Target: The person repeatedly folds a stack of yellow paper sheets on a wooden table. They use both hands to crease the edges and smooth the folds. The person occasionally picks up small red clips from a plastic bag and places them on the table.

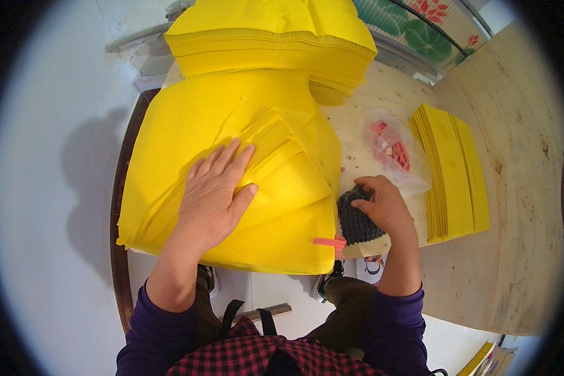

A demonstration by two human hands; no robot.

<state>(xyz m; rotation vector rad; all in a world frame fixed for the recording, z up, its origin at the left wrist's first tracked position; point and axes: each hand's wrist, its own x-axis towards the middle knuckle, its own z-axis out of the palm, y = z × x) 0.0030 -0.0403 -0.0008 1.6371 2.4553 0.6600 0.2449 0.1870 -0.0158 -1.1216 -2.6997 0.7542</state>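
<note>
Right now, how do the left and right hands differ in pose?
Left hand lies flat on yellow sheets; right hand curls over a dark textured pad. Left hand's fingers point mostly forward; right hand's reach leftward. Both are bare, below purple sleeves.

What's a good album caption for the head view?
Left hand resting on yellow sheets, right hand on a dark textured pad.

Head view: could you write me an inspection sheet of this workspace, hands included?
Surface: pale wooden board, dark-spotted.
Job's things: fanned yellow sheets on a larger yellow pile; dark textured pad.
Clutter: red pieces in a clear bag; red strips at the pile's edge.
Hands: left hand spread on the sheets; right hand on the pad, grip unclear.
Cables: none identifiable.
Surroundings: wooden panel at right; flower-patterned covering beyond.
</note>
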